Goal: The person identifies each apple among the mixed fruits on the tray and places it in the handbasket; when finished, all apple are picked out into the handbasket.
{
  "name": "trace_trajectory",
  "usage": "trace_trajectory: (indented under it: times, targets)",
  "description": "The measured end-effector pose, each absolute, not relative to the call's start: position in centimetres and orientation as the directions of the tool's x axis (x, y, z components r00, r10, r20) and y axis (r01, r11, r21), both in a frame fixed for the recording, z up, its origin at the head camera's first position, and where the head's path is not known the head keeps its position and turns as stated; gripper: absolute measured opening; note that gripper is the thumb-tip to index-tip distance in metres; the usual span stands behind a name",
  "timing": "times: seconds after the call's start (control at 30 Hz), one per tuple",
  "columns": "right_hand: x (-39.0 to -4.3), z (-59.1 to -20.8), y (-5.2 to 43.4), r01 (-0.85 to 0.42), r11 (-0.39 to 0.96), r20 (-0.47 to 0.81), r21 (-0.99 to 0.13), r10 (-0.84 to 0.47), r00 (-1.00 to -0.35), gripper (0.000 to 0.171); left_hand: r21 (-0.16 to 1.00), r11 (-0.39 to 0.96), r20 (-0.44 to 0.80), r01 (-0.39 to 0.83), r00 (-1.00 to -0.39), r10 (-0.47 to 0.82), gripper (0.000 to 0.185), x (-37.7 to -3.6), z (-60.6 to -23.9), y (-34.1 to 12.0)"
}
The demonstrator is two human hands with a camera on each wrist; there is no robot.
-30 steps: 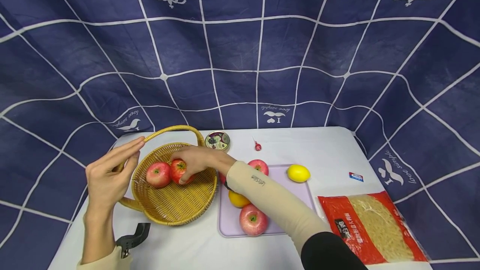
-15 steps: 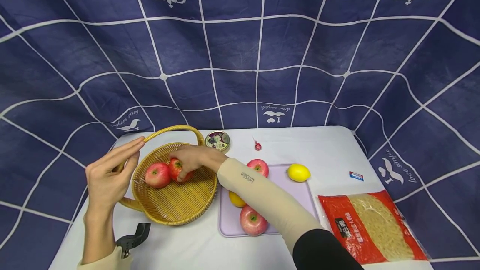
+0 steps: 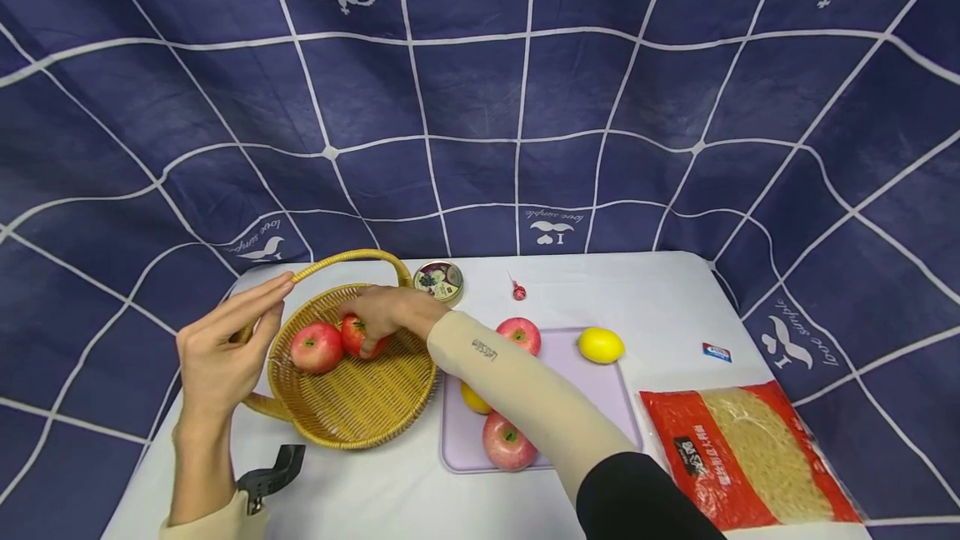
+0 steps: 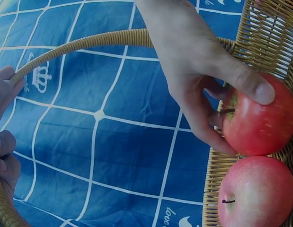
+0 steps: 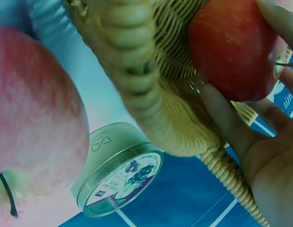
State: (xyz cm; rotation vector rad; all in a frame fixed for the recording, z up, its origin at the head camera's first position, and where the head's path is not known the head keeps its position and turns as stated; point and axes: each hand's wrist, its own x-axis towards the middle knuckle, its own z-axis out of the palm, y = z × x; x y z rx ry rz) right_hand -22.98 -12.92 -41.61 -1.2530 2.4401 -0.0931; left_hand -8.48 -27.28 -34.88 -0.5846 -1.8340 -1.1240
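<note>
Two apples lie in the woven basket [image 3: 352, 407] in the head view: the right hand [image 3: 386, 311] curls its fingers round one apple [image 3: 354, 335], and a second apple [image 3: 317, 347] sits just beside its fingertips. The left hand [image 3: 217, 352], fingers straight, rests against the basket's handle at the rim. Bare white table [image 3: 645, 298] lies beyond the purple board [image 3: 592, 382].

The left wrist view shows the thumb [image 4: 248, 82] pressed on the held apple's smooth red skin beside the stem, the other apple [image 4: 257, 194] touching it below.

The right wrist view alone shows a round tin [image 5: 120, 177] behind the coiled wicker rim, and a blurred apple [image 5: 37, 118] close by.
</note>
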Motion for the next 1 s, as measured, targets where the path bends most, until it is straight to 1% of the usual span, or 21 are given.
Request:
trace_trajectory:
  times: [0.2, 0.37, 0.53, 0.63, 0.87, 1.0]
  targets:
    - [-22.78, -41.61, -13.13, -0.784, 0.594, -0.325, -0.179, -0.788, -0.523, 0.075, 0.459, 0.483, 0.865, 0.746, -0.5, -0.051, 0.018, -8.44, -34.8, -27.21]
    - [-22.62, -41.64, -13.28, -0.776, 0.61, -0.329, -0.157, -0.774, -0.542, 0.078, 0.462, 0.484, 0.863, 0.743, -0.502, -0.053, 0.018, -8.38, -34.76, -27.18]
    - [-22.48, -41.75, -13.44, -0.769, 0.626, -0.307, -0.133, -0.763, -0.568, 0.076, 0.466, 0.483, 0.861, 0.741, -0.506, -0.053, 0.018, -8.31, -34.73, -27.17]
    - [-22.44, -41.72, -13.38, -0.758, 0.639, -0.3, -0.131, -0.754, -0.584, 0.076, 0.468, 0.48, 0.859, 0.742, -0.509, -0.052, 0.018, -8.28, -34.71, -27.12]
    - [-22.59, -41.55, -12.98, -0.731, 0.656, -0.297, -0.185, -0.747, -0.595, 0.075, 0.472, 0.483, 0.855, 0.737, -0.516, -0.049, 0.02, -8.21, -34.65, -27.02]
    - [-22.59, -41.69, -12.93, -0.754, 0.638, -0.252, -0.158, -0.764, -0.594, 0.071, 0.471, 0.484, 0.857, 0.737, -0.513, -0.053, 0.02, -8.22, -34.66, -27.04]
